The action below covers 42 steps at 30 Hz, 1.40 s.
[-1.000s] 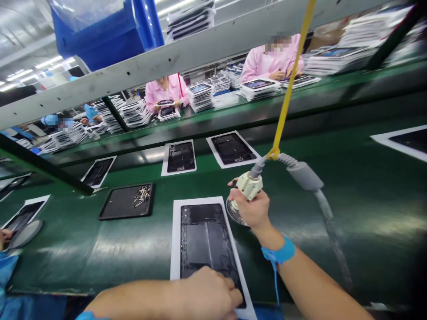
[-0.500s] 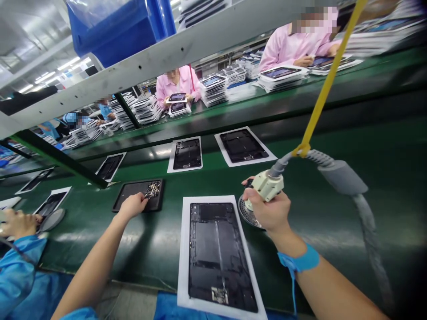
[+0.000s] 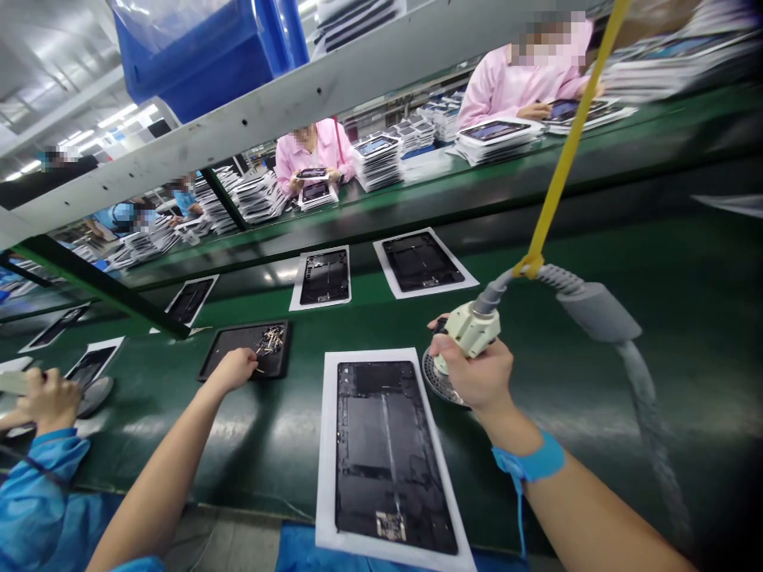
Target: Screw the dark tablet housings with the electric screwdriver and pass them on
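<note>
The right hand [image 3: 474, 373] is closed around the cream body of a screwdriver [image 3: 474, 327], which it holds tilted just above a round mesh dish [image 3: 438, 381]. A yellow cord [image 3: 563, 143] runs up from the screwdriver's top, and a grey hose [image 3: 596, 311] curves away to the right. A blue strap [image 3: 528, 459] circles the right wrist.

The left hand [image 3: 234, 369] reaches to the left, its fingers curled narrowly at the edge of a black tray [image 3: 220, 353], right beside a heap of screws [image 3: 271, 339]. Whether it has picked any up, I cannot tell.

Between the hands, nearer the person, a dark tablet [image 3: 387, 453] lies face down on a white sheet [image 3: 327, 477] on the green belt [image 3: 137, 445]. Two more tablets [image 3: 325, 278] [image 3: 420, 262] lie on sheets farther along the belt.

At near left, a co-worker's hand [image 3: 51, 401] in a blue sleeve [image 3: 41, 477] holds something pale. Beyond a grey rail [image 3: 250, 119], people in pink [image 3: 310, 151] [image 3: 518, 83] sit by stacks of tablets [image 3: 378, 163], below a blue bin [image 3: 203, 56].
</note>
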Each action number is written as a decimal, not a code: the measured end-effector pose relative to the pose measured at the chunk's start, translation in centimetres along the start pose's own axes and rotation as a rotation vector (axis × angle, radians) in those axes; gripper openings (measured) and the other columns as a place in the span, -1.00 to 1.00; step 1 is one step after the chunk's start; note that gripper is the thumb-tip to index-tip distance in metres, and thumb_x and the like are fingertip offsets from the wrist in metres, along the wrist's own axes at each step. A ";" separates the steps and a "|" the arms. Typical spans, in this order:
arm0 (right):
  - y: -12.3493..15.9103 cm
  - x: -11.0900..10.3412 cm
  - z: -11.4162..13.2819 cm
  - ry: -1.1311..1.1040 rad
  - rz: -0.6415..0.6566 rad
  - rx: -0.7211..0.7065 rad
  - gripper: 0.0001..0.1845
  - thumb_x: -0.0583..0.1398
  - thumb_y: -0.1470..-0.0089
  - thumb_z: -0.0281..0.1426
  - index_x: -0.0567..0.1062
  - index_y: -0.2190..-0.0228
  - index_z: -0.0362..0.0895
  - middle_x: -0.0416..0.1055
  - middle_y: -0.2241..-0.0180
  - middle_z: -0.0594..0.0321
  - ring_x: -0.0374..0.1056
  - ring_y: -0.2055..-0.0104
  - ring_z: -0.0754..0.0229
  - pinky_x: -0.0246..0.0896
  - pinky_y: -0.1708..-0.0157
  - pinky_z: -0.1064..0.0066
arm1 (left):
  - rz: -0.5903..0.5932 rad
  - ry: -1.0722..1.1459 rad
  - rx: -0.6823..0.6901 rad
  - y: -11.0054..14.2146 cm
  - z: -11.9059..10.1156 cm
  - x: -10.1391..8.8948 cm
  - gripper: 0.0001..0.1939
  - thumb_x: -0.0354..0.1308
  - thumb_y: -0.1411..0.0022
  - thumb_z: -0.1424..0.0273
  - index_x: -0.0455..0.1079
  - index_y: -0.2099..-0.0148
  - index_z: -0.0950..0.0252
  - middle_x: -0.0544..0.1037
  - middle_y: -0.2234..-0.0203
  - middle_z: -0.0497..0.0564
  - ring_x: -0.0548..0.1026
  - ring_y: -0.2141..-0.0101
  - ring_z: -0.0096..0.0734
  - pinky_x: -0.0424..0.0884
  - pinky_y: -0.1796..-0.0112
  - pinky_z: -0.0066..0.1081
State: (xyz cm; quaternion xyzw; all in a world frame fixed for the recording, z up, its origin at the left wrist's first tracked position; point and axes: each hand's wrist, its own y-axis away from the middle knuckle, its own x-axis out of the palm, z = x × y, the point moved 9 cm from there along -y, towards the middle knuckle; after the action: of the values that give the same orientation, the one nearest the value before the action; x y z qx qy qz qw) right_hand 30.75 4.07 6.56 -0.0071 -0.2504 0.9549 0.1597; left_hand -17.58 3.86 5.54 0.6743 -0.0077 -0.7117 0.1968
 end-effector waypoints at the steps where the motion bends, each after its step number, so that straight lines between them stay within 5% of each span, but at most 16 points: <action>1: 0.0 0.0 0.1 0.003 0.000 -0.008 -0.70 0.37 -0.09 -0.15 0.59 0.26 -0.11 0.63 0.35 0.14 0.58 0.37 0.04 0.55 0.27 0.18 | -0.013 0.013 0.025 0.2 -0.1 -0.3 -0.75 0.06 -0.27 0.45 0.60 0.21 0.27 0.70 0.26 0.13 0.65 0.18 -0.14 0.44 0.16 -0.38; 6: -0.2 0.1 0.3 0.015 0.007 -0.038 -0.75 0.37 -0.09 -0.18 0.59 0.36 -0.11 0.63 0.33 0.13 0.59 0.32 0.02 0.55 0.18 0.15 | -0.155 0.210 0.168 1.9 -1.5 -2.6 -0.73 0.05 -0.31 0.31 0.58 0.21 0.25 0.69 0.22 0.09 0.63 0.17 -0.13 0.46 0.12 -0.33; 9: -0.2 0.0 0.3 0.027 0.012 -0.041 -0.75 0.36 -0.09 -0.18 0.57 0.43 -0.10 0.63 0.33 0.12 0.58 0.32 0.03 0.55 0.19 0.15 | -0.230 0.378 0.306 3.8 -4.9 -3.0 -0.75 0.07 -0.33 0.25 0.54 0.21 0.24 0.67 0.29 0.03 0.60 0.26 -0.22 0.47 0.16 -0.34; 15: -0.2 0.0 0.4 0.023 0.012 -0.030 -0.75 0.36 -0.09 -0.18 0.59 0.32 -0.11 0.63 0.33 0.15 0.59 0.33 0.03 0.55 0.21 0.16 | -0.389 0.548 0.673 7.3 -14.8 -0.5 -0.76 0.01 -0.46 0.31 0.46 0.20 0.24 0.60 0.33 0.01 0.56 0.30 -0.34 0.47 0.21 -0.38; 19: -0.2 0.0 0.6 0.053 0.021 -0.052 -0.74 0.36 -0.10 -0.17 0.59 0.31 -0.11 0.64 0.32 0.14 0.60 0.30 0.03 0.54 0.20 0.18 | -0.532 0.496 0.798 7.5 -18.0 1.3 -0.77 -0.03 -0.51 0.38 0.42 0.20 0.24 0.54 0.35 0.02 0.53 0.31 -0.35 0.47 0.24 -0.39; 30: 0.0 0.1 0.6 0.042 0.036 -0.055 -0.73 0.35 -0.13 -0.18 0.59 0.23 -0.10 0.63 0.29 0.14 0.60 0.25 0.01 0.54 0.17 0.16 | -0.683 0.201 0.906 8.2 -19.2 2.6 -0.77 -0.05 -0.51 0.47 0.43 0.15 0.24 0.55 0.33 0.05 0.52 0.28 -0.31 0.49 0.24 -0.36; 42: 0.0 0.1 1.0 0.052 0.044 -0.035 -0.77 0.35 -0.11 -0.19 0.57 0.33 -0.10 0.64 0.29 0.12 0.61 0.25 0.00 0.54 0.13 0.15 | -0.660 0.195 0.844 8.8 -19.1 3.1 -0.78 0.01 -0.47 0.47 0.47 0.20 0.25 0.57 0.35 0.04 0.54 0.32 -0.32 0.50 0.27 -0.36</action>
State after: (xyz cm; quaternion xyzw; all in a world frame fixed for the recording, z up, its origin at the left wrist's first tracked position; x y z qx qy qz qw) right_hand 30.58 3.64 7.43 -0.0404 -0.2625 0.9532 0.1448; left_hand 3.17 -0.26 3.27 0.7243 -0.0625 -0.6049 -0.3251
